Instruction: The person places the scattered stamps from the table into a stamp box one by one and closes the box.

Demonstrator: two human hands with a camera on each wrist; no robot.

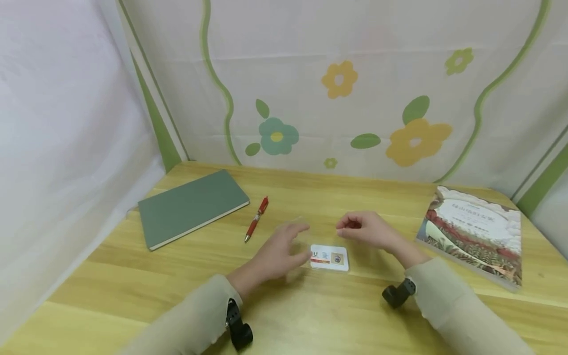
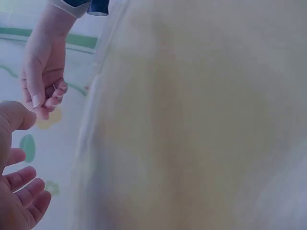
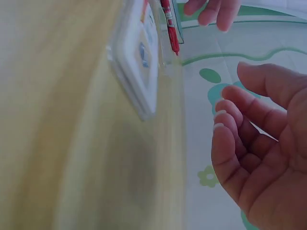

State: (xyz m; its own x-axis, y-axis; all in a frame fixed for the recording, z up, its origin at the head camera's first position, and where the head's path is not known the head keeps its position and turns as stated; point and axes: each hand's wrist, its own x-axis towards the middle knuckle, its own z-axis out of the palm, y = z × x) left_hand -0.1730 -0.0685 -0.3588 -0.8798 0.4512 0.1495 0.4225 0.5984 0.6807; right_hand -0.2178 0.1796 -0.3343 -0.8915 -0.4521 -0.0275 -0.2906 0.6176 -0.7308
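A flower-printed curtain [image 1: 301, 88] hangs behind a wood-grain desk [image 1: 346, 315]. The card stack [image 1: 329, 258] lies flat there, between the hands. The left hand [image 1: 280, 252], fingers apart, is at its edge; whether it touches cannot be told. The right hand [image 1: 367, 230] hovers with loosely curled fingers, thumb apart. A red pen [image 1: 256, 220] and green notebook [image 1: 193, 209] lie leftward, a book [image 1: 475, 234] rightward.

The card [image 1: 329, 258] is white, pen [image 1: 256, 220] red, notebook [image 1: 194, 209] green, cloth [image 1: 301, 74] flowered.
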